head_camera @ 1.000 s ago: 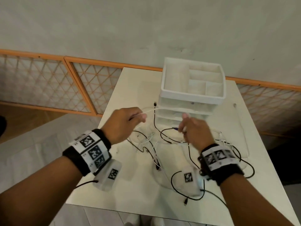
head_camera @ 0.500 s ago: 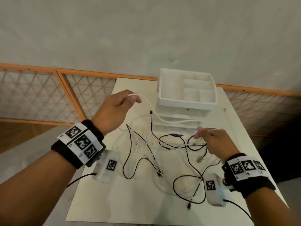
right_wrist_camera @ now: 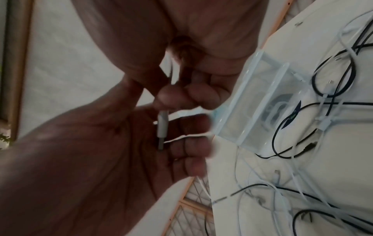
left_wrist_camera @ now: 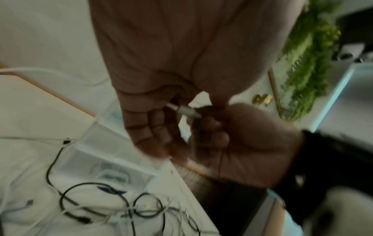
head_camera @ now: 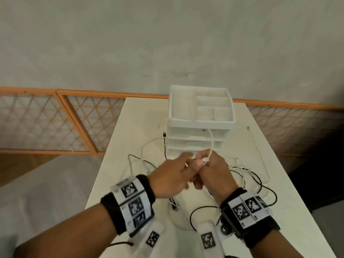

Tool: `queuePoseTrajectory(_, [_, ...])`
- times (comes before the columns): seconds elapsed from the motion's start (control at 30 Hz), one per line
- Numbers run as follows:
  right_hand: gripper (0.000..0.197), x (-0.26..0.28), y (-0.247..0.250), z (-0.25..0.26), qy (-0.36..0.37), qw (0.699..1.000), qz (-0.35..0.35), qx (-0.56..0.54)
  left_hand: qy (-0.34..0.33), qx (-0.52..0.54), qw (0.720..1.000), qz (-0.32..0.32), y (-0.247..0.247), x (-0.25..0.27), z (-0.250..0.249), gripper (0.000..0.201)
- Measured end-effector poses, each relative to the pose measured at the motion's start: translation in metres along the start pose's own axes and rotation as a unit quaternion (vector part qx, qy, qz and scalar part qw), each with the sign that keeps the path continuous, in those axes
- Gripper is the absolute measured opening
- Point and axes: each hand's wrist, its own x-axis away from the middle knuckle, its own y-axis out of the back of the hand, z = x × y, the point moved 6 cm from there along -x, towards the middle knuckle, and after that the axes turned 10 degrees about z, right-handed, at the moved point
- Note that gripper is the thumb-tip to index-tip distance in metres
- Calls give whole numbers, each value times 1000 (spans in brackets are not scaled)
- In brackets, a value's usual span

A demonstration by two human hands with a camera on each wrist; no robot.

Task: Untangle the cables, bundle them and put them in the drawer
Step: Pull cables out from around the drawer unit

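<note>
My two hands meet above the table's middle, in front of the white drawer unit [head_camera: 201,125]. My right hand [head_camera: 204,157] pinches a white cable [head_camera: 211,142] that loops up over the drawer fronts. Its fingertips [right_wrist_camera: 171,95] also hold the cable's white plug [right_wrist_camera: 162,127], which hangs in front of my left palm. My left hand [head_camera: 188,164] reaches under the right with fairly straight fingers [right_wrist_camera: 191,143], and cable strands run across them. In the left wrist view the plug [left_wrist_camera: 186,111] lies between both hands. A tangle of black and white cables [head_camera: 251,175] lies on the table, partly hidden.
A black cable [head_camera: 164,144] stands up by the unit's left side. One loose white cable end [head_camera: 248,128] lies at the right. The white table [head_camera: 130,127] is narrow, with its edges close on both sides. An orange lattice railing [head_camera: 74,123] runs behind and to the left.
My hands were spread apart with the white cable stretched between them. They have come together at the centre, and the cable now stands in a loop above my right hand.
</note>
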Motion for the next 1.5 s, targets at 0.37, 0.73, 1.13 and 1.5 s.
queuePoseTrajectory(0.37, [20, -46, 128, -47, -85, 949, -196, -231, -67, 246, 947, -196, 75, 28, -28, 28])
queuePoseTrajectory(0.73, [22, -24, 132, 80, 214, 956, -79, -187, 102, 26, 955, -279, 72, 10, 64, 28])
queuePoseTrajectory(1.13, [19, -8, 111, 114, 219, 944, -18, -246, 197, -34, 952, -234, 52, -32, 49, 25])
queuePoseTrajectory(1.5, [19, -9, 116, 158, 306, 891, 21, -335, 211, -128, 966, -81, 4, -97, 59, 49])
